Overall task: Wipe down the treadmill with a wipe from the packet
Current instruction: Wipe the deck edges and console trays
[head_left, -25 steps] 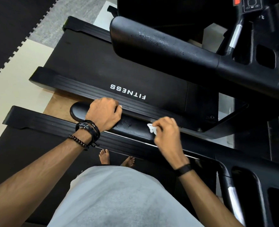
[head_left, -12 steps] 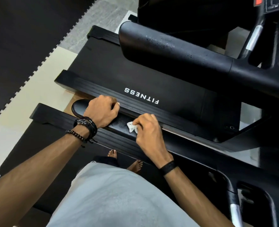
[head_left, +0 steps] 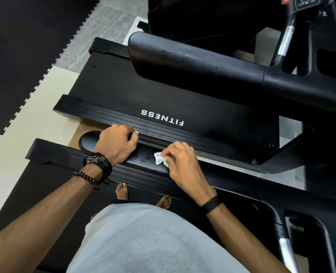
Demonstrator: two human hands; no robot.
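Observation:
I stand on a black treadmill and look down at its left handrail (head_left: 145,157), a padded black bar running across the middle of the view. My left hand (head_left: 117,143) grips the bar near its rounded end. My right hand (head_left: 182,164) pinches a small crumpled white wipe (head_left: 160,159) and presses it on the bar just right of the left hand. Wet streaks show on the bar between the two hands. The wipe packet is not in view.
A second treadmill with FITNESS lettering (head_left: 162,117) stands alongside, its wide handrail (head_left: 192,64) above. The console and silver grips (head_left: 285,41) lie at the right. Black foam mats (head_left: 25,46) and pale floor (head_left: 25,123) are at the left. My bare feet (head_left: 121,192) are on the belt.
My right hand has slid the wipe leftward along the handrail, toward my left hand. The left hand has kept its grip on the bar.

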